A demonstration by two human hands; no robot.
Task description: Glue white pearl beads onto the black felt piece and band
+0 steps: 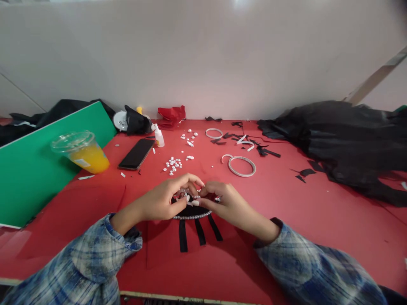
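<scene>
Patch (201,211): near edge pearled, three strips (200,233) below; loose pearls (172,163) unused. Your left hand (165,198) and right hand (229,204) curl over it; whether pinching, can't tell.

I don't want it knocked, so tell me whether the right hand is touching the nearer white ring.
Apart: the head view shows red tabletop between the right hand and the nearer white ring, which lies beyond the knuckles.
</scene>
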